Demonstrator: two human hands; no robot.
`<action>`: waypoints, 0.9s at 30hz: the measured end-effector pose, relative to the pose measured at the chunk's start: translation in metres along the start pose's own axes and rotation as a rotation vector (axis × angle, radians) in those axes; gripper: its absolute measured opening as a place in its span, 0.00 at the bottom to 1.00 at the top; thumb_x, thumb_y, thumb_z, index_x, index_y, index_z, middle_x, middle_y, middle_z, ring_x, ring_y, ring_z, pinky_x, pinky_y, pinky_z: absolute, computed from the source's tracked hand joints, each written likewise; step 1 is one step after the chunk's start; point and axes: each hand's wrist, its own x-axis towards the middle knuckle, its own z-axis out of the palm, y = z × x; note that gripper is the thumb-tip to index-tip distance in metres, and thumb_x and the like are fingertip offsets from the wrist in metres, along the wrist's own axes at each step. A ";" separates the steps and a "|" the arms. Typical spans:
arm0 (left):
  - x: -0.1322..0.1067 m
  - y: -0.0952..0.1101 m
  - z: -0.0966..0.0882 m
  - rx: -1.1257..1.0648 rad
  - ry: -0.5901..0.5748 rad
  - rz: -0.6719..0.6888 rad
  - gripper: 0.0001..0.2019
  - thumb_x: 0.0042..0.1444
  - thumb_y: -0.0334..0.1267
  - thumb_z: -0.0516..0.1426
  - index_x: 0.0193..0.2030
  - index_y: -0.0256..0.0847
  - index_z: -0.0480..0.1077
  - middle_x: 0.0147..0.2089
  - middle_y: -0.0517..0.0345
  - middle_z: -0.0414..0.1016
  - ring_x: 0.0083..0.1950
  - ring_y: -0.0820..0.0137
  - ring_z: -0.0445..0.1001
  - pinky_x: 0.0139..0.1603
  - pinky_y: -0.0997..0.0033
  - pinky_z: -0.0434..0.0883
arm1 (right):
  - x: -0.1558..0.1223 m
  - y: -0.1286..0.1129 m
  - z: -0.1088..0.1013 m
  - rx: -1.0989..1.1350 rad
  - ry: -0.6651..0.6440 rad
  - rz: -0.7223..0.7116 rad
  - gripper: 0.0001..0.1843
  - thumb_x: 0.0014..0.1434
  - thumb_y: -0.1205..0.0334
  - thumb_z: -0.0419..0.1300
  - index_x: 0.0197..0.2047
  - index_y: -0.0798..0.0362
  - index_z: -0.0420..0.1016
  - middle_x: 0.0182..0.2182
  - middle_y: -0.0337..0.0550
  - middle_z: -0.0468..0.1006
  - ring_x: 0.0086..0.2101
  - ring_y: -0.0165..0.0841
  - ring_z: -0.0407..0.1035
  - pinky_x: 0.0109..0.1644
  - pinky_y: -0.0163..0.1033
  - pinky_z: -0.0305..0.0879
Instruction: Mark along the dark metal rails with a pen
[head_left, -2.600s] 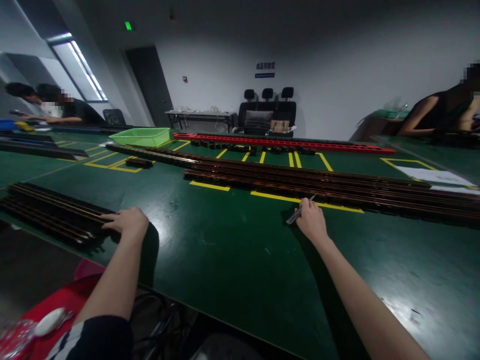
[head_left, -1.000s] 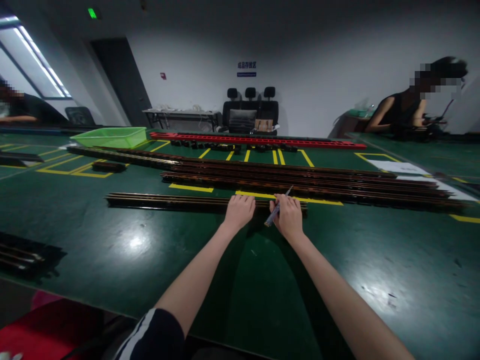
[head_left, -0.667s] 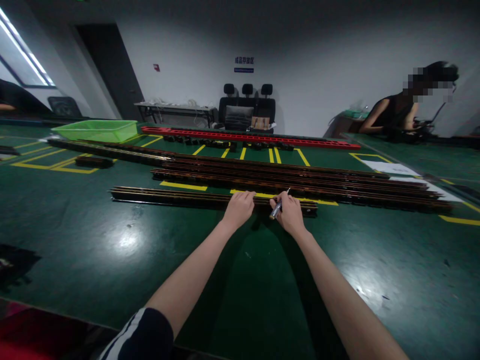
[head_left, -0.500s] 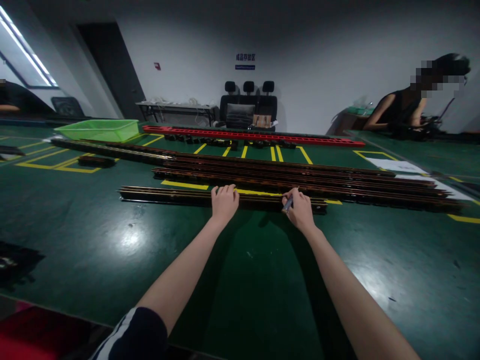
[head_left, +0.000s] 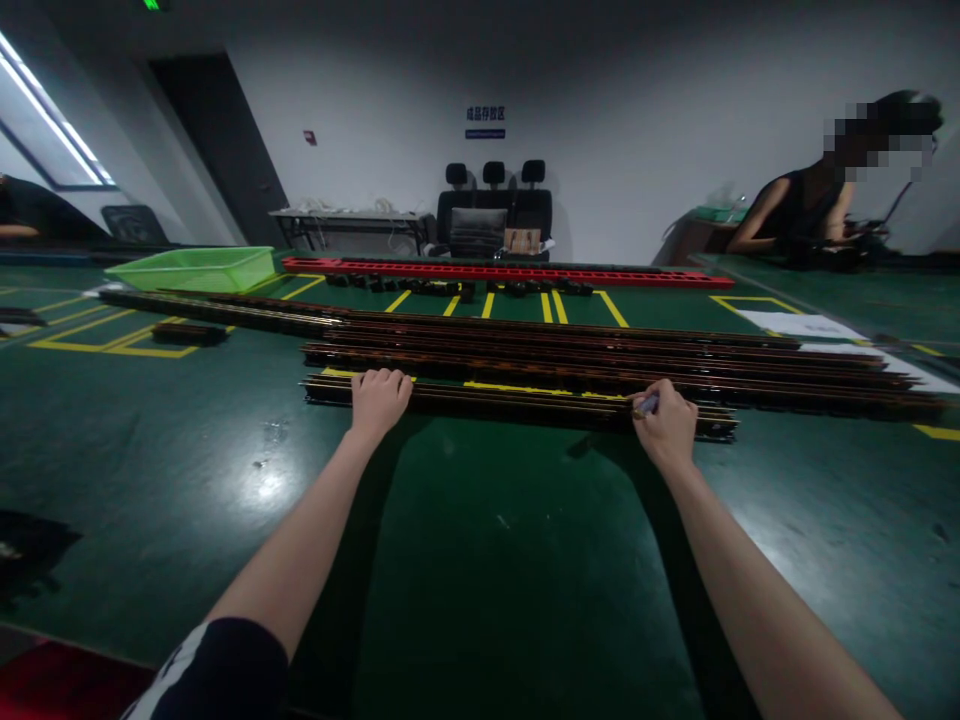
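Your left hand (head_left: 381, 405), at 11 o'clock, grasps the near dark rails (head_left: 517, 404), its palm side hidden from view. Your right hand (head_left: 666, 428), at 1 o'clock, clasps a slim tool (head_left: 646, 405), mostly covered by your fingers, and lies against the same rails; how firmly, I cannot tell. They run across your 12 o'clock, just short of the longer stack (head_left: 525, 345), whose strips blur together. Between 9 and 10 o'clock, a dark piece (head_left: 30, 548) is cut off by the left edge.

Free room over the tabletop (head_left: 510, 560) before the near rail bundle (head_left: 517, 404), long rails (head_left: 540, 348) close behind
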 end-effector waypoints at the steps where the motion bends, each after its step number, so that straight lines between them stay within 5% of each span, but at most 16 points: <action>1: 0.001 0.004 -0.001 0.009 -0.007 0.009 0.22 0.63 0.41 0.40 0.39 0.36 0.74 0.44 0.44 0.76 0.47 0.56 0.71 0.50 0.55 0.60 | 0.000 -0.003 0.000 -0.006 0.016 0.007 0.04 0.51 0.61 0.49 0.32 0.51 0.58 0.27 0.49 0.75 0.33 0.43 0.68 0.43 0.46 0.55; 7: 0.002 0.045 -0.001 -0.009 -0.013 0.082 0.23 0.65 0.42 0.39 0.40 0.35 0.74 0.44 0.43 0.76 0.46 0.56 0.71 0.49 0.55 0.60 | -0.007 -0.032 0.003 0.046 0.048 -0.158 0.04 0.54 0.61 0.51 0.33 0.52 0.61 0.30 0.48 0.76 0.35 0.42 0.68 0.46 0.45 0.56; 13: -0.003 0.103 0.002 -0.127 0.028 0.202 0.26 0.67 0.46 0.38 0.44 0.35 0.74 0.45 0.44 0.76 0.48 0.56 0.71 0.51 0.54 0.60 | -0.017 -0.062 0.007 0.154 -0.081 -0.403 0.03 0.60 0.61 0.48 0.35 0.51 0.57 0.39 0.51 0.77 0.38 0.41 0.69 0.49 0.46 0.58; 16: -0.005 0.120 0.004 -0.207 0.014 0.255 0.26 0.67 0.48 0.39 0.48 0.35 0.73 0.46 0.45 0.76 0.49 0.57 0.71 0.53 0.55 0.61 | -0.017 -0.064 0.009 0.240 -0.177 -0.393 0.04 0.59 0.61 0.48 0.34 0.50 0.55 0.41 0.51 0.77 0.40 0.41 0.70 0.50 0.47 0.58; 23: -0.002 0.114 0.002 -0.435 0.020 0.240 0.20 0.66 0.39 0.41 0.46 0.37 0.73 0.47 0.50 0.76 0.48 0.65 0.72 0.57 0.62 0.59 | -0.009 -0.056 0.006 0.324 -0.291 -0.248 0.08 0.56 0.58 0.51 0.32 0.50 0.53 0.40 0.48 0.77 0.40 0.41 0.69 0.50 0.50 0.56; 27: 0.006 0.083 -0.004 -0.477 0.159 -0.021 0.18 0.64 0.36 0.43 0.39 0.39 0.74 0.44 0.51 0.77 0.49 0.64 0.71 0.58 0.61 0.58 | -0.006 -0.048 0.005 0.318 -0.303 -0.179 0.08 0.54 0.57 0.51 0.32 0.49 0.53 0.40 0.47 0.77 0.41 0.41 0.69 0.53 0.51 0.54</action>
